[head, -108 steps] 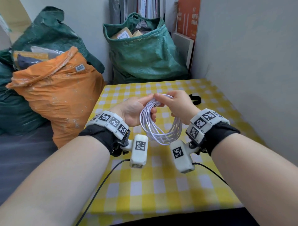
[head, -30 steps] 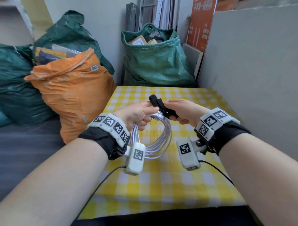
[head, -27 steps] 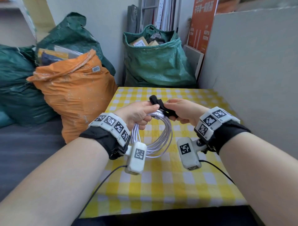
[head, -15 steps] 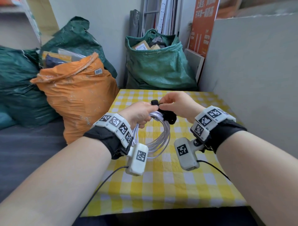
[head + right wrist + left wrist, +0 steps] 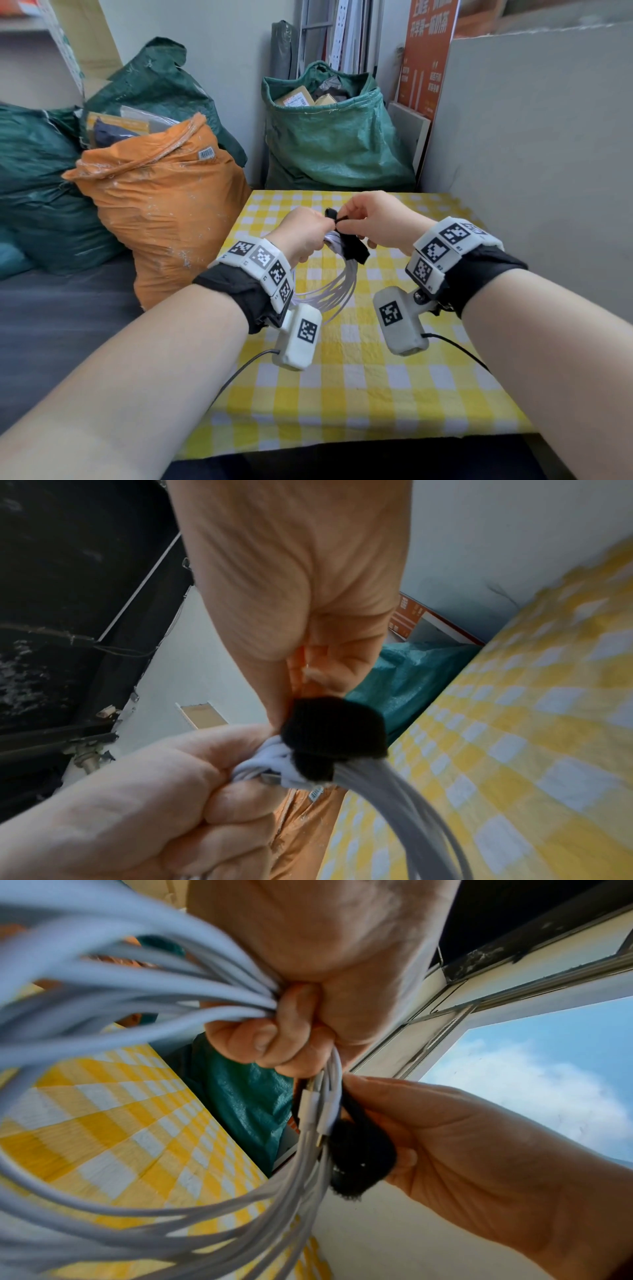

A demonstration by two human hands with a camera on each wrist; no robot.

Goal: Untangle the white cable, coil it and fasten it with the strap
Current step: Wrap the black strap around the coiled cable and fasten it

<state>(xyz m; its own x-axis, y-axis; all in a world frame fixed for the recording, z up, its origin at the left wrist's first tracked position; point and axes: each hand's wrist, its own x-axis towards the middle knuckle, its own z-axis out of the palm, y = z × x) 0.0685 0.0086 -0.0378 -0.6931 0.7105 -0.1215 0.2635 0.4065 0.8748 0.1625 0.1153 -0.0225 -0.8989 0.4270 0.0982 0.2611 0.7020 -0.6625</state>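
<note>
The white cable (image 5: pixel 337 289) hangs as a coil of several loops above the yellow checked table (image 5: pixel 342 394). My left hand (image 5: pixel 303 233) grips the top of the coil in its fist (image 5: pixel 274 1039); the same loops show in the left wrist view (image 5: pixel 113 999) and the right wrist view (image 5: pixel 394 785). A black strap (image 5: pixel 354 248) lies around the bundle beside that fist. My right hand (image 5: pixel 370 221) pinches the strap's end above the cable and holds its band (image 5: pixel 359 1153) against the loops. In the right wrist view the strap (image 5: pixel 332 731) covers the bundle just past my left fingers (image 5: pixel 192 791).
An orange sack (image 5: pixel 161 205) stands against the table's left edge, with dark green sacks (image 5: pixel 41 192) behind it. A green sack of boxes (image 5: pixel 335 137) stands past the far edge. A grey board (image 5: pixel 534 154) lines the right side. Wrist camera leads (image 5: pixel 455 349) trail over the table.
My right hand picked up the black strap, which lay on the table 3.6 s ago, and brought it to the coil. Over the last second it has drawn the strap around the bundle.
</note>
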